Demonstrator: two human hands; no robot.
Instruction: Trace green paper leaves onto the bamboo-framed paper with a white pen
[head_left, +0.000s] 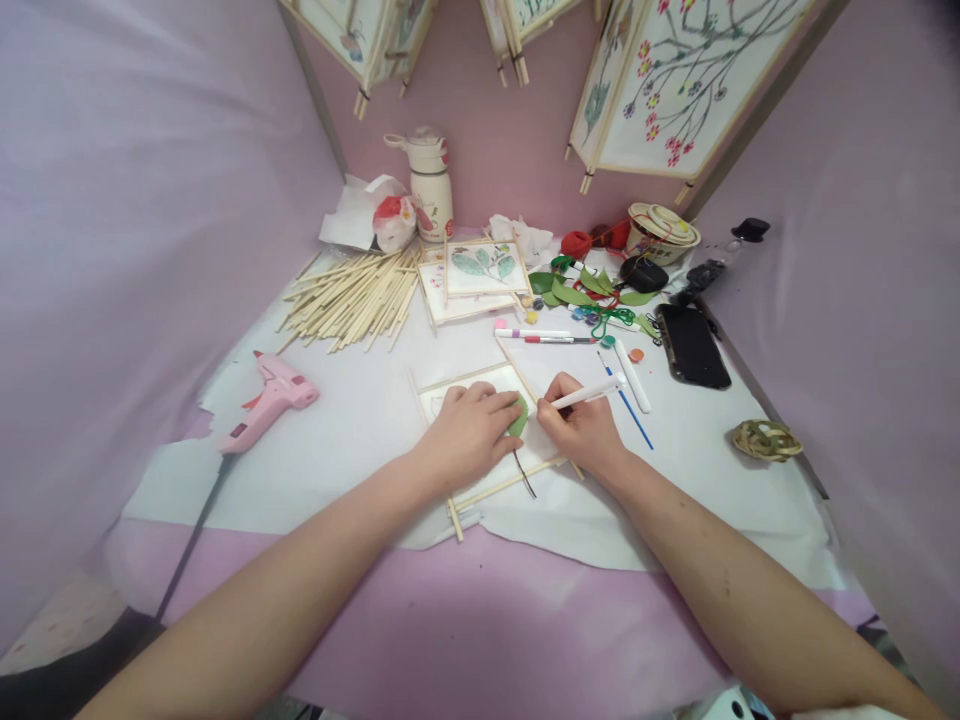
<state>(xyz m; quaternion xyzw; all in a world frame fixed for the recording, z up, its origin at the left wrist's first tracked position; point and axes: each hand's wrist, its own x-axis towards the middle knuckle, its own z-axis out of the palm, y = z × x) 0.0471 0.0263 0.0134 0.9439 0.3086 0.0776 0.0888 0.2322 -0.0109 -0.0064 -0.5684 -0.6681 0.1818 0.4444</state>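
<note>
A square white panel (pixel 486 378) framed with thin wooden sticks lies in front of me. My left hand (pixel 476 425) rests flat on it with the fingers stretched out, pressing down a green leaf (pixel 519 414). The leaf's dark stem sticks out below my thumb toward the panel's lower edge. Just right of the leaf, my right hand (pixel 579 428) grips a white pen (pixel 586 391), its writing end low and close to the leaf's edge. Whether the tip touches the panel cannot be made out. Part of the leaf is hidden under my left fingers.
A pink glue gun (pixel 271 400) with a cable lies at left, wooden sticks (pixel 356 300) behind it. Painted panels (pixel 484 268), loose leaves (pixel 571 293), markers (pixel 559 339), a blue brush (pixel 636 420) and a phone (pixel 692 345) lie around. Decorated lanterns (pixel 690 85) hang overhead.
</note>
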